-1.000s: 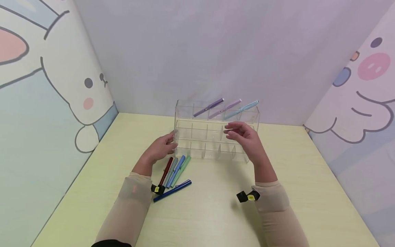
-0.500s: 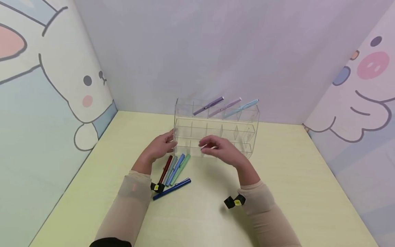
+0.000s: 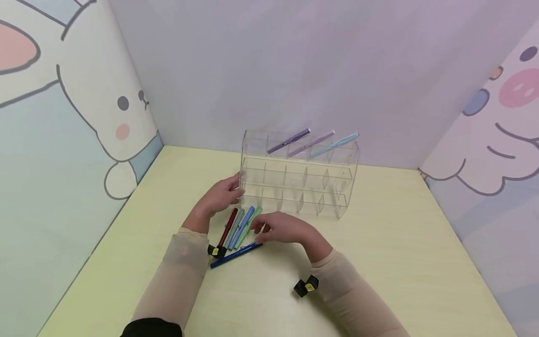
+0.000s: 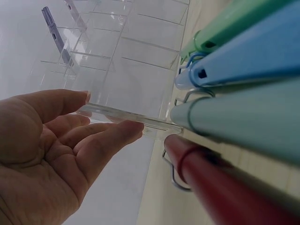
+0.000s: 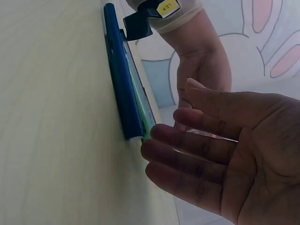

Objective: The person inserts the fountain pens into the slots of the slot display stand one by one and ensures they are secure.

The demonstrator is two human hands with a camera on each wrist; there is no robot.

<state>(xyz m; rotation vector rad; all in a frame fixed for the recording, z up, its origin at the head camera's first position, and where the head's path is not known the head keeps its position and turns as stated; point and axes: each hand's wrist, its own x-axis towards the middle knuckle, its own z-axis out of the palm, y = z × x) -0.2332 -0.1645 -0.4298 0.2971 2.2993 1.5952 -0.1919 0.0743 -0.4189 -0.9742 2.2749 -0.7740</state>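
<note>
Left hand pinches the side panel of the clear rack, thumb one side, fingers the other! Beside it on the table: dark red pen, grey-green pen, light blue pen, green pen, with a dark blue pen slanting in front. And here's the right hand, loosely bent, thumb and fingertips apart, near the dark blue one's end. Up top: purple pen, lilac pen, pale blue pen.

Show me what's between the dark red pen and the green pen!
Two pens lie between the dark red pen and the green pen: the grey-green pen, beside the red, then the light blue pen. The left wrist view shows it.
</note>
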